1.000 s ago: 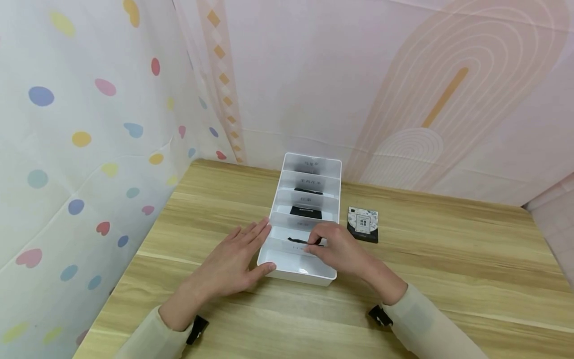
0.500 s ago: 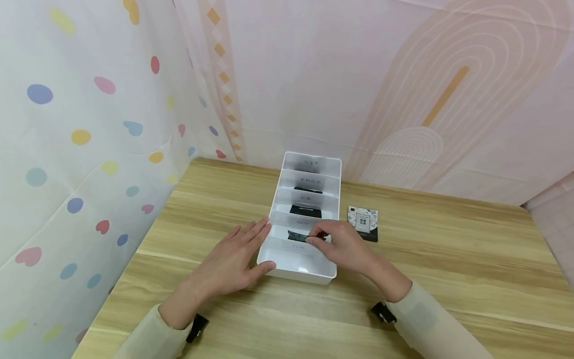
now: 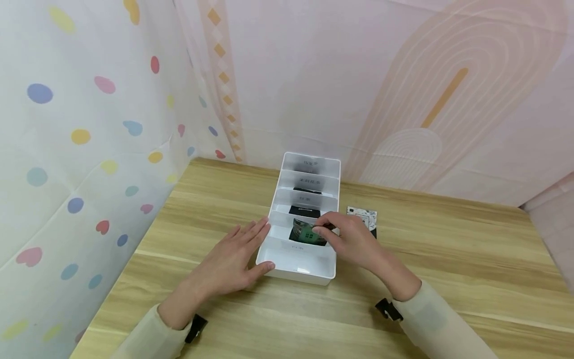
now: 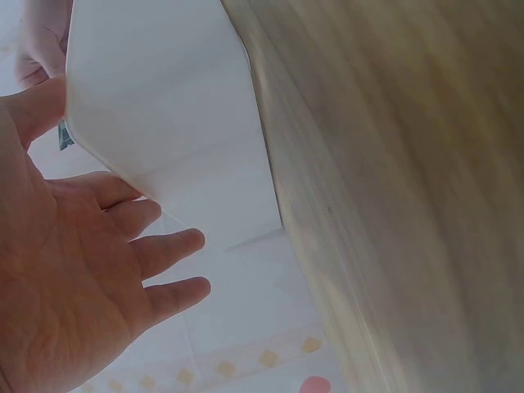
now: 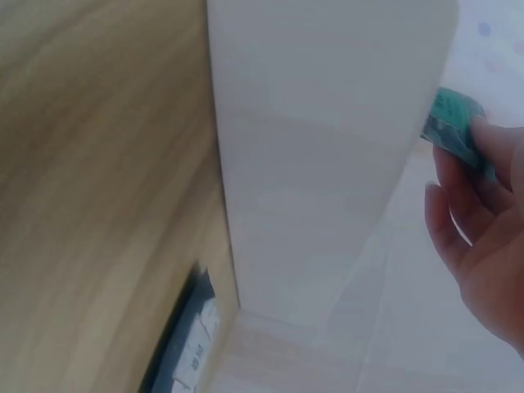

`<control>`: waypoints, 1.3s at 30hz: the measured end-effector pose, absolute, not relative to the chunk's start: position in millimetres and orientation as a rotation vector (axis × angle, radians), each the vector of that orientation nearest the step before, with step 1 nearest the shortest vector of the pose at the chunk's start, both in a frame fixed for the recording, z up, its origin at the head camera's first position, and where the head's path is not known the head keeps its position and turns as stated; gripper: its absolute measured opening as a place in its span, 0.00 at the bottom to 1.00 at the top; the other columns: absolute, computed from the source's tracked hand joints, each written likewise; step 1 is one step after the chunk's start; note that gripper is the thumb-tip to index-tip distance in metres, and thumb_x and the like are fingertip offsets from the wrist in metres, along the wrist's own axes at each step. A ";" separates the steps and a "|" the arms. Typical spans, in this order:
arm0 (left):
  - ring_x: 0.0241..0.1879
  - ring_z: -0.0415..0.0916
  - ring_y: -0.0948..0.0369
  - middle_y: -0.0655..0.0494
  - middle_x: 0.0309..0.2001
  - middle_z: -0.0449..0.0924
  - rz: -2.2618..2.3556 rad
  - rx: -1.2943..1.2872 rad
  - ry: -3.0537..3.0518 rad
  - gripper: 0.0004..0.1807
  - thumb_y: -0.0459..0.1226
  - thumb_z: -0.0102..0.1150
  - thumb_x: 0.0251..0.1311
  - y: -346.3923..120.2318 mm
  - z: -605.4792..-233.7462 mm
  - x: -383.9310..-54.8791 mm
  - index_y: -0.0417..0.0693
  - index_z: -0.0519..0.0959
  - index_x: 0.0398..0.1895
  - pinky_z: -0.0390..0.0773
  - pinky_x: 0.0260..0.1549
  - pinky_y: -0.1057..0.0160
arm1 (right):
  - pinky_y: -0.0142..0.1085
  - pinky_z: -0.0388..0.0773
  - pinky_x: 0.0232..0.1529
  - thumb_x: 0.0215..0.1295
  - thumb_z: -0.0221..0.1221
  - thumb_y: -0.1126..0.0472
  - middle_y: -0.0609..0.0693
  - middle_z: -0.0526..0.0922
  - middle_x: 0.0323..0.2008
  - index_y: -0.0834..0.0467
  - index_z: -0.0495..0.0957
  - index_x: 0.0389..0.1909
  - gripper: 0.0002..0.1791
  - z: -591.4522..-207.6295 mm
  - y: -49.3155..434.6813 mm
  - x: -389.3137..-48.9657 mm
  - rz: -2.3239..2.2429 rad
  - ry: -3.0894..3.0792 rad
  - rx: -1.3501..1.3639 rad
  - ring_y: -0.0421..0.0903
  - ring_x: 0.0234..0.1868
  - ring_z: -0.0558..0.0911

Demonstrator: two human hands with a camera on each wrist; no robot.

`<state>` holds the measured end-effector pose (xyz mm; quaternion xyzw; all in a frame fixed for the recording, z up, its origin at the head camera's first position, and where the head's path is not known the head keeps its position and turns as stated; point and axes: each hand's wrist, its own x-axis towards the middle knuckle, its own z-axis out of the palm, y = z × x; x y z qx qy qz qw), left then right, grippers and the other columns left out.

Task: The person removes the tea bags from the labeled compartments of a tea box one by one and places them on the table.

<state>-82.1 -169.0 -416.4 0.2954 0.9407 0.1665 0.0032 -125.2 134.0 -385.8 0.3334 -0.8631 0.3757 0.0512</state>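
Observation:
A long white divided box [image 3: 296, 273] lies on the wooden table, its compartments marked with printed labels. My right hand [image 3: 352, 239] pinches a dark green sachet [image 3: 308, 233] by its right end, and the sachet tilts over the second compartment from the front. In the right wrist view the sachet [image 5: 453, 119] shows above the box's rim, between thumb and fingers. My left hand [image 3: 230, 257] rests with straight, spread fingers along the box's left edge. From the left wrist view, the fingertips of the left hand [image 4: 90, 262] sit at the rim.
A black sachet [image 3: 305, 212] lies in the middle compartment, and another dark sachet [image 3: 307, 190] shows in the one behind. To the right of the box, a white and black packet [image 3: 365, 217] lies on the table [image 3: 448, 259]. A patterned cloth [image 3: 287, 89] hangs behind.
The green sachet has turned from edge-on to show its printed face, rising a little in the compartment. My right hand has shifted slightly right and up; the left hand stays put.

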 end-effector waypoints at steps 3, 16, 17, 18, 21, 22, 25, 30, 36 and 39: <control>0.77 0.59 0.41 0.47 0.82 0.54 0.520 0.927 2.952 0.46 0.60 0.56 0.73 -169.0 -417.2 -82.4 0.38 0.59 0.81 0.57 0.75 0.36 | 0.34 0.78 0.32 0.69 0.67 0.68 0.46 0.87 0.35 0.59 0.86 0.41 0.03 -383.0 136.2 -125.7 1.129 -2.597 1.005 0.38 0.31 0.78; 0.77 0.59 0.41 0.46 0.82 0.54 0.524 0.918 2.953 0.46 0.60 0.56 0.73 -169.5 -417.9 -81.5 0.38 0.59 0.81 0.57 0.75 0.36 | 0.34 0.77 0.30 0.69 0.66 0.72 0.48 0.87 0.33 0.63 0.86 0.41 0.04 -371.8 150.7 -128.5 1.127 -2.492 0.896 0.39 0.30 0.78; 0.77 0.59 0.41 0.46 0.82 0.54 0.523 0.918 2.953 0.46 0.60 0.56 0.73 -169.5 -417.8 -81.5 0.38 0.59 0.81 0.57 0.75 0.36 | 0.35 0.77 0.30 0.70 0.65 0.73 0.48 0.87 0.33 0.63 0.86 0.42 0.04 -370.0 151.9 -127.9 1.132 -2.497 0.881 0.40 0.30 0.78; 0.77 0.59 0.41 0.46 0.82 0.54 0.522 0.916 2.953 0.47 0.60 0.56 0.73 -169.6 -417.6 -81.3 0.38 0.59 0.81 0.57 0.75 0.36 | 0.35 0.77 0.31 0.70 0.64 0.73 0.49 0.88 0.34 0.64 0.86 0.42 0.05 -368.3 153.2 -127.6 1.134 -2.500 0.867 0.40 0.30 0.78; 0.77 0.59 0.41 0.46 0.82 0.54 0.522 0.913 2.951 0.47 0.60 0.56 0.73 -169.8 -416.7 -80.7 0.38 0.59 0.81 0.57 0.76 0.37 | 0.35 0.76 0.31 0.69 0.64 0.74 0.50 0.88 0.33 0.65 0.86 0.43 0.05 -365.4 157.9 -127.9 1.151 -2.477 0.832 0.41 0.30 0.77; 0.77 0.59 0.41 0.46 0.82 0.54 0.523 0.914 2.952 0.47 0.60 0.56 0.73 -169.9 -416.7 -80.7 0.38 0.59 0.81 0.57 0.76 0.37 | 0.35 0.76 0.31 0.69 0.64 0.74 0.50 0.87 0.33 0.65 0.86 0.42 0.05 -365.1 159.8 -128.2 1.156 -2.464 0.825 0.41 0.29 0.77; 0.77 0.59 0.41 0.46 0.82 0.54 0.530 0.919 2.952 0.47 0.59 0.56 0.73 -169.9 -416.6 -80.6 0.38 0.59 0.81 0.56 0.76 0.37 | 0.33 0.74 0.29 0.68 0.64 0.75 0.50 0.86 0.31 0.66 0.86 0.42 0.05 -363.1 165.6 -129.5 1.169 -2.428 0.811 0.40 0.28 0.75; 0.78 0.59 0.41 0.46 0.82 0.54 0.536 0.920 2.947 0.46 0.59 0.56 0.73 -169.7 -417.0 -80.0 0.38 0.59 0.82 0.56 0.76 0.37 | 0.31 0.70 0.29 0.71 0.63 0.73 0.48 0.83 0.30 0.65 0.86 0.44 0.05 -357.2 176.8 -129.3 1.185 -2.473 0.740 0.40 0.28 0.73; 0.77 0.59 0.41 0.47 0.82 0.54 0.535 0.917 2.950 0.46 0.60 0.56 0.73 -169.9 -417.5 -80.0 0.38 0.59 0.82 0.56 0.76 0.37 | 0.29 0.69 0.30 0.75 0.61 0.70 0.49 0.83 0.33 0.63 0.86 0.46 0.07 -349.8 190.3 -128.2 1.189 -2.507 0.654 0.42 0.31 0.73; 0.78 0.59 0.41 0.47 0.82 0.54 0.537 0.918 2.949 0.46 0.60 0.56 0.73 -169.5 -417.2 -80.0 0.39 0.59 0.82 0.56 0.76 0.37 | 0.27 0.70 0.33 0.76 0.60 0.70 0.50 0.83 0.34 0.64 0.85 0.47 0.07 -347.8 197.0 -128.4 1.174 -2.502 0.636 0.42 0.34 0.75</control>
